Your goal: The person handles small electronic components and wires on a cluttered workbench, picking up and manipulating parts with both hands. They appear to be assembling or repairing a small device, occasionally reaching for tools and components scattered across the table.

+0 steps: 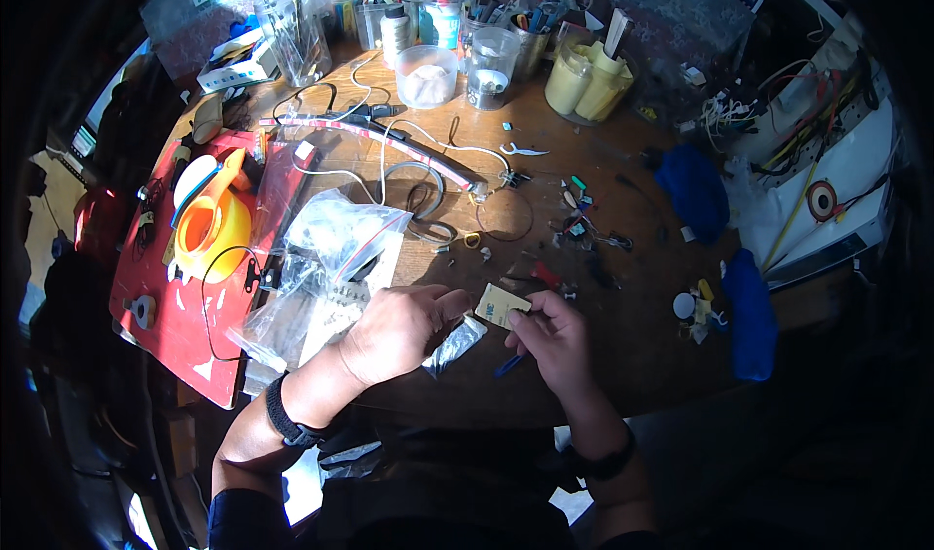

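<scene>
Close in: a crumpled, silvery, foil-like packet (455, 347) just below the fingertips of the left hand (404, 326), which is curled; cannot tell what it grips. Right hand (555, 341) pinches a small, flat, pale-yellow card (498, 306) by its lower right corner. Card is roughly square, straight-edged, slightly tilted, dark print on its face, and sits between the hands above a brown wooden table (584, 151). Beyond, leftward: a clear plastic bag (336, 227). Farthest: a round, clear plastic tub (426, 85).
</scene>
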A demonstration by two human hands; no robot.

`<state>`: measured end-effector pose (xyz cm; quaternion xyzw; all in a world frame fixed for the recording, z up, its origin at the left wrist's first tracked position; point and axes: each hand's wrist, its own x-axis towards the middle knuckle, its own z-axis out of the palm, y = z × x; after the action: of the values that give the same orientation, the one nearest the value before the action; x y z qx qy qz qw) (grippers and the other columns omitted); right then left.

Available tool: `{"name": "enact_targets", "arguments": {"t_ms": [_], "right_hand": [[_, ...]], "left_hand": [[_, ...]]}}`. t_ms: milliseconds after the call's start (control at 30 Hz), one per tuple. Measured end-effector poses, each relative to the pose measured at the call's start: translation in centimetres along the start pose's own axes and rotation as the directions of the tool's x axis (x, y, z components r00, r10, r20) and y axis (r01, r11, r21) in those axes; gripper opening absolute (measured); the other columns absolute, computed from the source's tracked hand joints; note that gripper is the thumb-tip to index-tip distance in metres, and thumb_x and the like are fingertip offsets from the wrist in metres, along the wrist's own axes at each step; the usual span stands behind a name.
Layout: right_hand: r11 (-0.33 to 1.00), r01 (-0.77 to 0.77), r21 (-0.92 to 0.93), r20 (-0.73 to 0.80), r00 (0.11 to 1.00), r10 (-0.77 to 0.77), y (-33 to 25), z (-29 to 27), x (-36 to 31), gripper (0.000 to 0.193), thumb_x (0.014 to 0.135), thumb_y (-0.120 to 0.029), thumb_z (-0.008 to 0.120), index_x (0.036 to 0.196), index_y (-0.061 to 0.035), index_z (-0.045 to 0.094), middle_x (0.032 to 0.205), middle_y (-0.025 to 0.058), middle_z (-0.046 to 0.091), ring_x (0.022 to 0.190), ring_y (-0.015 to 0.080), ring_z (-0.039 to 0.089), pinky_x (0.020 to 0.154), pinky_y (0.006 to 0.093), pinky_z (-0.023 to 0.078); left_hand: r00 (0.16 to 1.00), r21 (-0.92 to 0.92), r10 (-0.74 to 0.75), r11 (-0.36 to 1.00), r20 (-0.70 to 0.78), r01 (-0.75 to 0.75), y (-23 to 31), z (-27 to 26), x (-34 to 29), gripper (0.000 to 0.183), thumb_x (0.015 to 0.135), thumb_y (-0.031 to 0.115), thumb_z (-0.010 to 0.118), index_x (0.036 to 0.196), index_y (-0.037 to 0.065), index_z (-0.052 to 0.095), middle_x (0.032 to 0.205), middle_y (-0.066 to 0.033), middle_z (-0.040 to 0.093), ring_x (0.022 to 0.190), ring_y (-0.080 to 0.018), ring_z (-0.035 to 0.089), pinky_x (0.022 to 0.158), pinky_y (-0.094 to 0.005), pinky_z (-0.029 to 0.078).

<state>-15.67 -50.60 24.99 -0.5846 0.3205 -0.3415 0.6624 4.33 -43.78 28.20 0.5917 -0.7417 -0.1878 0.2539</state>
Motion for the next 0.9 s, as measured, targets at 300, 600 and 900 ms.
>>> {"name": "enact_targets", "arguments": {"t_ms": [300, 600, 900], "right_hand": [[0.867, -0.274, 0.416, 0.243, 0.952, 0.184, -2.2, 0.9, -0.3, 0.016, 0.092, -0.012, 0.047, 0.102, -0.0008, 0.047, 0.092, 0.0183, 0.063, 0.081, 0.028, 0.067, 0.063, 0.0325, 0.055], [0.901, 0.058, 0.429, 0.023, 0.997, -0.075, -1.4, 2.9, -2.6, 0.022, 0.094, -0.012, 0.044, 0.111, 0.0013, 0.045, 0.114, 0.0226, 0.055, 0.108, 0.0325, 0.056, 0.092, 0.0414, 0.044], [0.956, 0.044, 0.289, 0.112, 0.991, -0.08, 0.3, 3.4, -3.4, 0.026, 0.092, -0.013, 0.047, 0.114, 0.0026, 0.043, 0.113, 0.0246, 0.055, 0.102, 0.0348, 0.058, 0.094, 0.0481, 0.044]], "left_hand": [[0.996, -0.184, 0.084, 0.979, -0.025, -0.087, 1.1, -1.4, -0.9, 0.024, 0.067, -0.001, 0.058, 0.088, 0.008, 0.052, 0.072, -0.0082, 0.056, 0.067, -0.0305, 0.058, 0.056, -0.0361, 0.046], [0.921, -0.733, -0.384, 0.609, 0.061, 0.302, 1.7, -0.6, -2.8, 0.016, 0.092, 0.019, 0.056, 0.09, 0.003, 0.059, 0.068, 0.0046, 0.05, 0.062, -0.0016, 0.045, 0.054, -0.0182, 0.036], [0.906, -0.845, -0.42, 0.464, 0.056, 0.267, 1.4, 0.6, -3.2, 0.012, 0.092, 0.012, 0.055, 0.087, 0.002, 0.061, 0.067, 0.0058, 0.048, 0.064, -0.0027, 0.043, 0.057, -0.0218, 0.037]]}}
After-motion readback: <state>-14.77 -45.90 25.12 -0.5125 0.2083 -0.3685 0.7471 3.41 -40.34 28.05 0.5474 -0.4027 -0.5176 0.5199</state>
